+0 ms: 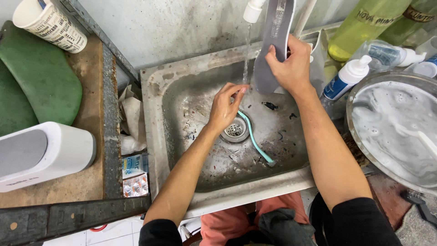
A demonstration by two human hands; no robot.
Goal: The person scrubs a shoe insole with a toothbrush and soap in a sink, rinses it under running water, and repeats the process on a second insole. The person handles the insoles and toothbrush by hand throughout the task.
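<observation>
Down at the bottom edge, closest to us, dark sleeves [359, 223] are pushed up past the elbows above salmon-coloured trousers [227, 225], and both bare forearms reach out over the near rim of a grimy metal sink [157, 150]. The left hand [225, 109] hangs over the drain [236, 130], wrist bent, fingers loosely curled with the tips pinched up under the thin stream of water [246, 54]; whether it actually holds anything, I cannot tell. A pale turquoise brush handle [255, 141] lies on the sink floor just beside that hand, running from the drain toward the near right corner. Higher up, the right hand [291, 64] is closed around a grey shoe insole [271, 45], thumb across the front, fingers wrapped behind its right edge, holding it upright with the lower end right beside the stream. The white tap spout [252, 10] sits directly above. To the right stands a round metal basin [364, 150] full of soapy foam, with a white pump bottle [348, 77] and yellow-green bottles [364, 27] behind. On the left, a worn wooden bench [86, 182] carries a white rounded container [43, 155], a green pad [41, 77] and a printed paper cup [50, 23]. A stained grey wall [173, 27] backs it all.
</observation>
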